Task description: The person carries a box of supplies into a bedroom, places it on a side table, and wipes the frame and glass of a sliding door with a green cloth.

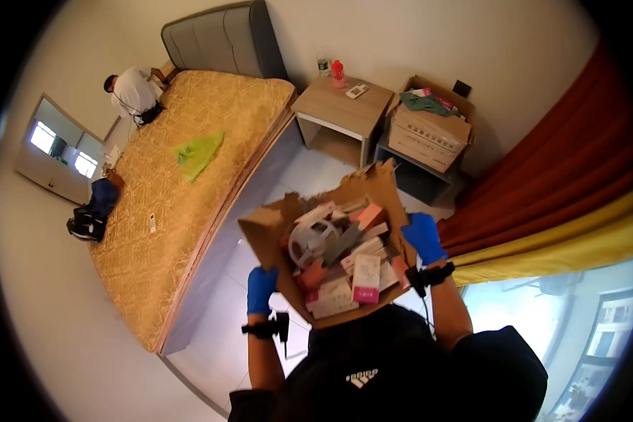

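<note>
Against my front I carry an open cardboard box (261,228) with torn flaps. My left hand (261,290), in a blue glove, is closed on its left side. My right hand (424,238), gloved alike, grips the right side; its fingertips are partly hidden. Inside lie several small white-and-pink cartons, one of them a white carton (366,274) with a magenta end on top. Among them sits a pale grey plastic wheel-shaped piece (295,242). An orange-pink carton (370,215) leans near the far side. The box's bottom is hidden by its contents.
A bed with a yellow patterned mattress (169,141) stands left, with a green cloth (198,155) on it. Beyond it crouches a person (135,91). Ahead are a wooden nightstand (344,105) and another filled cardboard box (425,133). Red curtains (541,169) hang right.
</note>
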A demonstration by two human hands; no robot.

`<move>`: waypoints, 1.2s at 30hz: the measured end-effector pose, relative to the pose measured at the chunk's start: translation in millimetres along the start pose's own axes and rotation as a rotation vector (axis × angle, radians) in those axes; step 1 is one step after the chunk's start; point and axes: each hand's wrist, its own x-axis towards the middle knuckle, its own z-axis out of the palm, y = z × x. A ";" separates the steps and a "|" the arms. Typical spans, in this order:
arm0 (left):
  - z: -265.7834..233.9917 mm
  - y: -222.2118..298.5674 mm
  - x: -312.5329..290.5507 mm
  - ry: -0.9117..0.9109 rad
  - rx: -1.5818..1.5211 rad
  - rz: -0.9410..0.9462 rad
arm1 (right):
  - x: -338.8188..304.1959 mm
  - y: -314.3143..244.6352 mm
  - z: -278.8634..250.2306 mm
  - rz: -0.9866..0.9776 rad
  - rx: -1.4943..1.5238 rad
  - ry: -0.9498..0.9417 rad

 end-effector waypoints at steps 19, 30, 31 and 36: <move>53.2 425.0 682.1 -0.133 0.426 0.184 | 660.5 8.1 44.7 0.347 0.137 0.057; 109.1 534.4 893.4 -0.262 0.366 0.150 | 885.7 25.2 20.9 0.428 0.138 0.100; 136.1 522.0 936.3 -0.272 0.307 0.118 | 917.6 46.3 39.3 0.417 0.124 0.119; 208.3 535.2 1043.8 -0.370 0.123 0.005 | 1035.1 117.2 100.5 0.435 -0.034 0.137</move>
